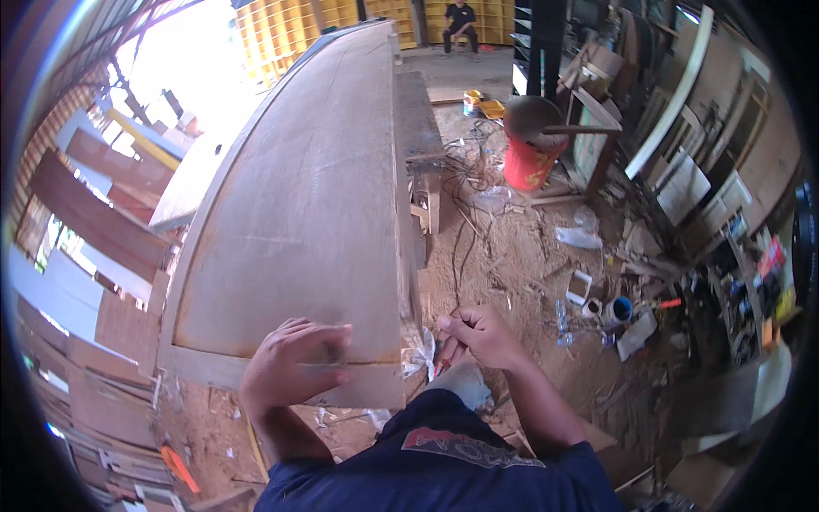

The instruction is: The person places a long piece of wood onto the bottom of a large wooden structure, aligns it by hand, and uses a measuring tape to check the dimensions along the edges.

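Note:
A long grey-brown wooden panel (299, 196), shaped like a door with a raised border, stretches away in front of me. Over its near end is my left hand (294, 358), slightly blurred, with thumb and fingers curved apart. I make out nothing held between them. Just off the panel's near right corner, my right hand (482, 334) is closed, thumb pressed against the curled fingers. Whatever it may hold is too small or hidden to tell. Crumpled clear plastic (418, 354) lies beside the panel edge, left of that hand.
Sawdust and scraps cover the floor on the right, with cables (461, 192) across it. A red bucket (531, 158) stands farther back. Stacked boards (102, 205) line the left; leaning wood (699, 111) fills the right. A person (461, 30) sits at the far end.

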### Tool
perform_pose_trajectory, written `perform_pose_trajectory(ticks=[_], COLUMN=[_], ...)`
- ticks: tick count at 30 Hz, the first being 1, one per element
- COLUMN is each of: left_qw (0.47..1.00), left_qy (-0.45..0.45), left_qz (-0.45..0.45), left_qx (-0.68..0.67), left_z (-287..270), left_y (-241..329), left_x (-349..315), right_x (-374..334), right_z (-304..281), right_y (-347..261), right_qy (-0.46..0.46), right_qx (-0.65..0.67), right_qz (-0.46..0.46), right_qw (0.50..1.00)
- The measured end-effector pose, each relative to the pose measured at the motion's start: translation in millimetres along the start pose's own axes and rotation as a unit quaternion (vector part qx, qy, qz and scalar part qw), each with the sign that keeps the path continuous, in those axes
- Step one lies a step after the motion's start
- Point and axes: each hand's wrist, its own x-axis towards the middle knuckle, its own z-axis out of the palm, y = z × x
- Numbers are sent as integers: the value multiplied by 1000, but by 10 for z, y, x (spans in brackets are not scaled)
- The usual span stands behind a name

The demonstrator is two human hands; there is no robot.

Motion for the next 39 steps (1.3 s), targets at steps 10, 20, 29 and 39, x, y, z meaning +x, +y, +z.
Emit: perform_pose_trajectory(ticks=[10,20,29,39], left_qw=[931,702,711,743], left_qy=[309,678,605,475], left_qz=[-164,-170,-335,-411], left_qx=[-103,137,128,231], left_z=[122,444,1133,1040], left_y=[-230,269,1523,194], left_x=[-106,-546,963,4244], right_x=[1339,2635,3911,5076], right_z=[-1012,-1774,-2979,-4183], right_y=[-271,-536,-573,-1061], right_qy=[-56,-142,-148,-358], right_qx=[-57,-103,-110,-90], right_qz=[-143,-179,-193,-134], right_qw=[986,968,964,920])
